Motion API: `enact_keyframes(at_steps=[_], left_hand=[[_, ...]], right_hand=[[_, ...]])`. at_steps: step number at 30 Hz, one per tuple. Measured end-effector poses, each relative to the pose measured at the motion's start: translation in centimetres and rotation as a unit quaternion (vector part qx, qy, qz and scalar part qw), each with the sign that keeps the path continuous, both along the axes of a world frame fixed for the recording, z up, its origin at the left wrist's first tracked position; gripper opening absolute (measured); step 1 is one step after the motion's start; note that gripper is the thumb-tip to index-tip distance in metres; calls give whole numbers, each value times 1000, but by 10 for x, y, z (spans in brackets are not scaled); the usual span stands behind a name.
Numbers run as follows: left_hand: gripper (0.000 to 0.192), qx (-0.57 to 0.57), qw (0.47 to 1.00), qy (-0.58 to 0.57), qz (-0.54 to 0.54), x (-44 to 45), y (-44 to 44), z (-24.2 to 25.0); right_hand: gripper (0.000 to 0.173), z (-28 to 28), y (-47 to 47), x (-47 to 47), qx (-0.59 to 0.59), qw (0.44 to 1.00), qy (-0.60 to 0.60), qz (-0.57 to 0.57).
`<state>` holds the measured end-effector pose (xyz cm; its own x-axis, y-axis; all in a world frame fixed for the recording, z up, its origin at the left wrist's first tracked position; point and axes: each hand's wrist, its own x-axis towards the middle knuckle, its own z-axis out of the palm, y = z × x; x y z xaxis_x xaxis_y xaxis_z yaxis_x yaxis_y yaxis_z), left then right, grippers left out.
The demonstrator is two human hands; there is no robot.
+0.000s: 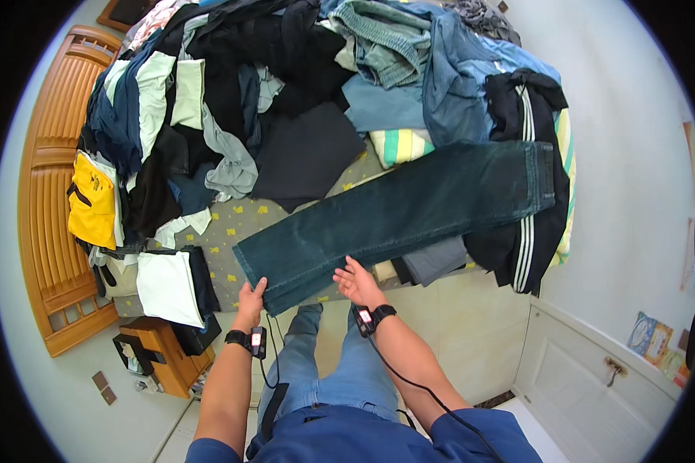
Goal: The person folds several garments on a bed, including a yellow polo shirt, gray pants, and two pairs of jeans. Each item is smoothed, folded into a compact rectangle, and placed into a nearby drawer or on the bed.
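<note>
Dark green jeans (394, 197), folded lengthwise, stretch diagonally over the front of the bed, with the waistband at the right and the hems at the lower left. My left hand (250, 303) pinches the hem corner, its thumb on top of the fabric. At the near edge of the legs, my right hand (359, 285) has its fingers spread and holds nothing. Whether its fingertips touch the denim is hard to tell. Beneath the waistband end lie black track pants (530, 249) with white stripes. Folded grey garments (437, 260) show under the middle of the jeans.
A grey bedsheet (226, 231) with yellow figures carries heaped clothes. A dark folded garment (310, 156) lies beyond the jeans, blue denim (457, 81) behind it. On the left are a yellow garment (92, 199), a white folded one (168, 283) and a wooden headboard (55, 191).
</note>
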<state>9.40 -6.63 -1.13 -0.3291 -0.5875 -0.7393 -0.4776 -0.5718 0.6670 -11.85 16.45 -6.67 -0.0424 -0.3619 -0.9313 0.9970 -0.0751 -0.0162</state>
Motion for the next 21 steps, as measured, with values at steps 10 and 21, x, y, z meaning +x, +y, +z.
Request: enact_keyframes(at_steps=[10,21], left_hand=[[28,163,984,49,47,-5,-22,-41],[35,216,975,-3,44,13,-41,-83]], right_hand=[[18,-32,-65,83,19,987,118,-110],[26,-48,-110,93,-65,987,82,-124]])
